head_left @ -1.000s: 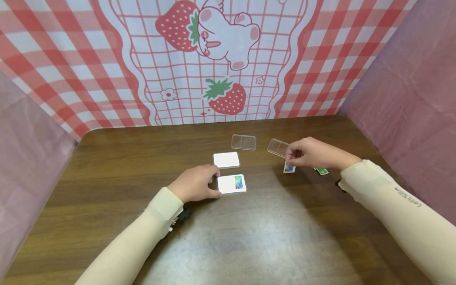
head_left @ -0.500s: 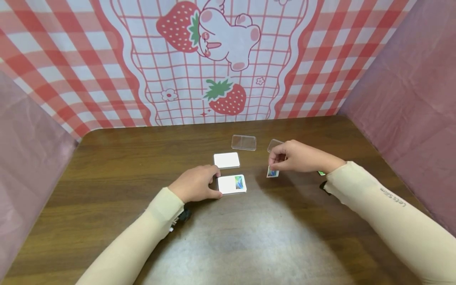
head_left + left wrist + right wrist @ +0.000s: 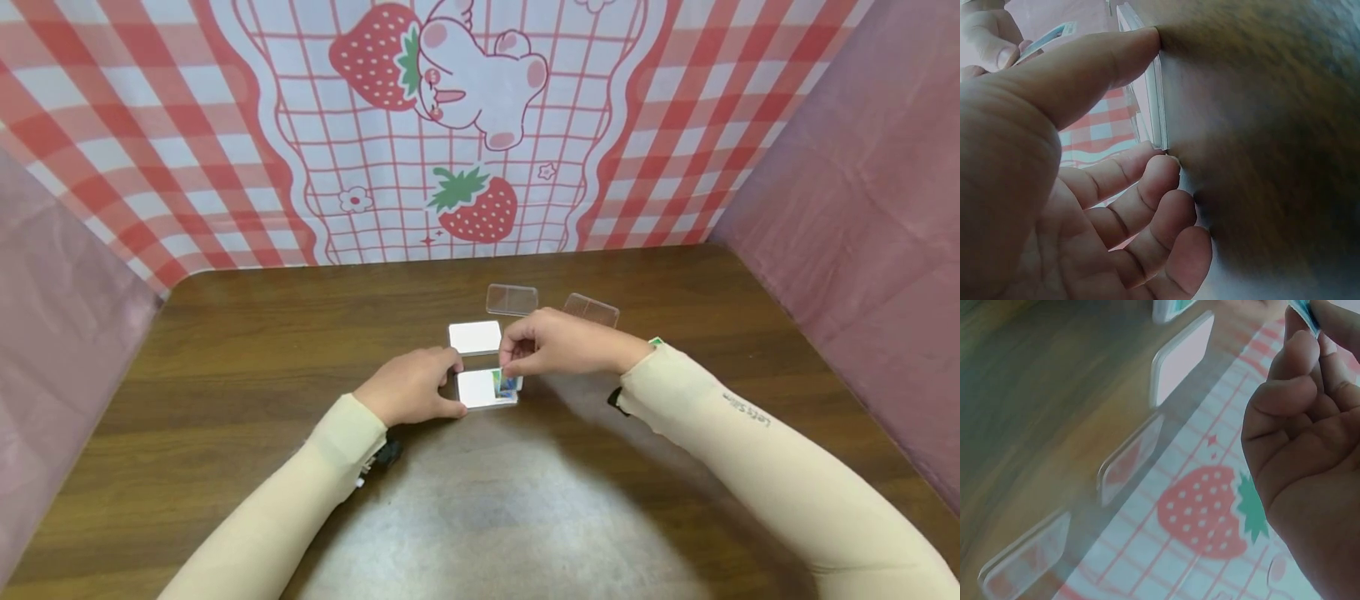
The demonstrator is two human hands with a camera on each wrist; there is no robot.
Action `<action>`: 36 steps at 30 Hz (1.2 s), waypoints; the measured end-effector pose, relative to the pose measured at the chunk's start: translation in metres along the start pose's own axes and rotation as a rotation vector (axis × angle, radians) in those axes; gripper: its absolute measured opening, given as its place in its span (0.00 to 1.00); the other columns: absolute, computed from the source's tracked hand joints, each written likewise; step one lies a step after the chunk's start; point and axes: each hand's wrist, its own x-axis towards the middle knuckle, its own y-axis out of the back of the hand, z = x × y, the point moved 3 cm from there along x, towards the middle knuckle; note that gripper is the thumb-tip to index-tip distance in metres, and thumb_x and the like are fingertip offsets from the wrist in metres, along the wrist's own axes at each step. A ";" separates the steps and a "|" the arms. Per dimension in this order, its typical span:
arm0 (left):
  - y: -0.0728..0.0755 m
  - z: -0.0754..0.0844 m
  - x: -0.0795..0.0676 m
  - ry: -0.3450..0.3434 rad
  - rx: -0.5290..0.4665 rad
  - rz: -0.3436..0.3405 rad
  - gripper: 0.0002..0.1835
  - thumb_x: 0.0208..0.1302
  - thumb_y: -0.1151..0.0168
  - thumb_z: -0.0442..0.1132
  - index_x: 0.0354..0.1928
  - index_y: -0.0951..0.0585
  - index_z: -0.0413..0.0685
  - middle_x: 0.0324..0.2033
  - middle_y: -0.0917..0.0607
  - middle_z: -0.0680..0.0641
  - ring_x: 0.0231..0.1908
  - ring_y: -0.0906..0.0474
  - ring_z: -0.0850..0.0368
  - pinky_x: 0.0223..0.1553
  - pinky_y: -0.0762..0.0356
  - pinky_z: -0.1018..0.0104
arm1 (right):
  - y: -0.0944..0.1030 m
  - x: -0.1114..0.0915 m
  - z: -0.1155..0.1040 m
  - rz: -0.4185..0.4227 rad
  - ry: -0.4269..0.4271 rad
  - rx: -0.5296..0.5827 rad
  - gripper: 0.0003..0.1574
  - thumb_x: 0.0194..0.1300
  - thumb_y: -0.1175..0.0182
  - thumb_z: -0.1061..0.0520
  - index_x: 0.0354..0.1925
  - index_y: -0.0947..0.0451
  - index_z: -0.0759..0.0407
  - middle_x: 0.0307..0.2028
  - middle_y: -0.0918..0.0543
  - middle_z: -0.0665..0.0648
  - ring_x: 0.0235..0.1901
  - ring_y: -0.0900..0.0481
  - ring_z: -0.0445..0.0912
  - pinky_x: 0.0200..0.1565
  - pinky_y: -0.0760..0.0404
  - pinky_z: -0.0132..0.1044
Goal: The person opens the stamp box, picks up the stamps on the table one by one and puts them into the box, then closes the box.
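Observation:
My left hand [image 3: 408, 387] holds the left end of a flat, white-faced clear plastic case [image 3: 474, 390] lying on the table. Thumb and forefinger sit at its two corners, as the left wrist view shows along the case's edge [image 3: 1157, 103]; the other fingers rest bent by the tabletop. A blue-green picture covers the right part of the white face. Above that picture, my right hand [image 3: 566, 342] pinches a small picture card [image 3: 511, 383] between thumb and fingertips. The card is tilted and overlaps the case's right end; in the right wrist view only the card's edge [image 3: 1305, 315] shows.
Just behind is a second white-faced case [image 3: 476, 337]. Two clear plastic rectangles lie farther back, one in the middle [image 3: 513, 300] and one to the right [image 3: 592, 309]. A green scrap [image 3: 656, 341] peeks out behind the right sleeve. A checked strawberry cloth [image 3: 480, 204] hangs behind the table.
My right hand has carried the small picture card leftward from beside the right clear rectangle to over the case. The left hand stays put.

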 end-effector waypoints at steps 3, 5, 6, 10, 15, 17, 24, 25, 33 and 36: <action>0.001 0.000 0.000 -0.003 -0.001 0.000 0.27 0.57 0.22 0.55 0.51 0.21 0.49 0.38 0.18 0.52 0.38 0.22 0.57 0.41 0.22 0.57 | -0.007 0.012 -0.003 -0.009 0.022 -0.006 0.04 0.69 0.31 0.57 0.35 0.17 0.51 0.30 0.18 0.45 0.31 0.24 0.39 0.36 0.23 0.34; 0.001 0.000 0.001 -0.010 -0.001 0.002 0.27 0.57 0.22 0.55 0.51 0.21 0.50 0.37 0.18 0.52 0.38 0.22 0.58 0.41 0.22 0.57 | -0.012 0.019 -0.004 -0.018 0.023 -0.014 0.04 0.70 0.32 0.57 0.35 0.17 0.51 0.30 0.17 0.45 0.31 0.23 0.39 0.37 0.22 0.33; 0.001 0.000 0.001 -0.014 0.000 0.003 0.27 0.57 0.22 0.55 0.51 0.21 0.50 0.37 0.18 0.52 0.38 0.22 0.58 0.41 0.22 0.58 | -0.014 0.023 -0.004 -0.022 0.018 -0.019 0.04 0.70 0.32 0.57 0.35 0.17 0.51 0.30 0.17 0.45 0.31 0.22 0.38 0.38 0.22 0.33; 0.001 -0.001 0.002 -0.027 0.003 0.008 0.27 0.57 0.22 0.55 0.52 0.21 0.50 0.37 0.19 0.53 0.38 0.23 0.58 0.41 0.23 0.58 | -0.021 0.033 -0.003 -0.033 -0.001 -0.024 0.04 0.70 0.33 0.58 0.35 0.17 0.52 0.30 0.16 0.44 0.33 0.21 0.37 0.40 0.21 0.33; 0.001 -0.001 0.002 -0.029 0.000 0.005 0.26 0.57 0.22 0.55 0.49 0.22 0.50 0.35 0.20 0.53 0.36 0.24 0.57 0.39 0.24 0.59 | -0.028 0.043 0.001 -0.056 -0.010 -0.009 0.03 0.69 0.33 0.58 0.35 0.16 0.52 0.31 0.15 0.44 0.34 0.19 0.37 0.41 0.20 0.33; 0.001 -0.002 0.001 -0.024 -0.003 0.003 0.25 0.57 0.22 0.55 0.48 0.22 0.50 0.35 0.20 0.53 0.35 0.24 0.57 0.39 0.24 0.58 | -0.030 0.046 0.003 -0.064 -0.011 -0.008 0.03 0.69 0.33 0.59 0.35 0.16 0.52 0.31 0.15 0.44 0.34 0.19 0.37 0.41 0.19 0.33; 0.000 -0.003 0.001 -0.011 -0.017 0.003 0.26 0.57 0.22 0.55 0.48 0.23 0.51 0.37 0.18 0.52 0.38 0.21 0.58 0.41 0.22 0.58 | -0.035 0.054 0.005 -0.048 -0.001 -0.077 0.04 0.67 0.35 0.62 0.34 0.17 0.54 0.30 0.16 0.46 0.32 0.21 0.35 0.40 0.20 0.31; 0.000 -0.003 0.001 -0.009 -0.019 0.002 0.26 0.57 0.22 0.56 0.49 0.23 0.51 0.37 0.18 0.52 0.38 0.21 0.58 0.41 0.22 0.58 | -0.035 0.055 0.004 -0.045 0.000 -0.087 0.04 0.66 0.35 0.63 0.34 0.17 0.54 0.30 0.16 0.46 0.32 0.21 0.36 0.39 0.20 0.31; 0.000 -0.004 0.000 -0.004 -0.026 -0.004 0.26 0.57 0.22 0.55 0.49 0.23 0.50 0.36 0.19 0.52 0.36 0.23 0.58 0.41 0.23 0.58 | -0.038 0.061 0.005 -0.005 -0.022 -0.191 0.03 0.64 0.33 0.62 0.33 0.17 0.54 0.29 0.17 0.46 0.30 0.22 0.36 0.38 0.21 0.30; -0.001 -0.004 0.000 -0.003 -0.027 -0.006 0.26 0.57 0.22 0.55 0.49 0.23 0.50 0.36 0.19 0.52 0.37 0.23 0.58 0.41 0.23 0.58 | -0.040 0.063 0.008 0.021 -0.037 -0.257 0.04 0.63 0.32 0.61 0.32 0.17 0.52 0.28 0.17 0.45 0.30 0.23 0.35 0.37 0.22 0.30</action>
